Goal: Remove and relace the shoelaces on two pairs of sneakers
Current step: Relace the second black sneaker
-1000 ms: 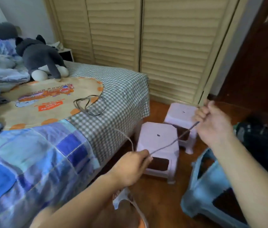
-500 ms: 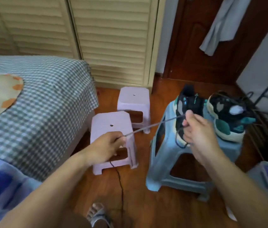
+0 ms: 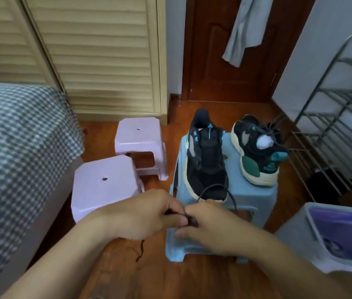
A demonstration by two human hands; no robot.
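Hands: our left hand (image 3: 147, 214) and right hand (image 3: 209, 225) meet, both pinching a dark shoelace (image 3: 214, 189) | Lace: loops up before the black sneaker (image 3: 206, 160) on the blue stool (image 3: 252, 190), tail dangling floorward | Risk: we judge the tail could snag or slip loose, tugging the unlaced sneaker off the stool.

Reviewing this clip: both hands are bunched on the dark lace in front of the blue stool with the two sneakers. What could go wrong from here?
1. The black sneaker sits at the blue stool's front edge; the shoelace loops up by its toe, so a hard pull might drag it off.
2. A lace tail hangs below the left hand toward the floor and could snag or knot.
3. The right hand hides the pinch point, so slippage may go unseen.
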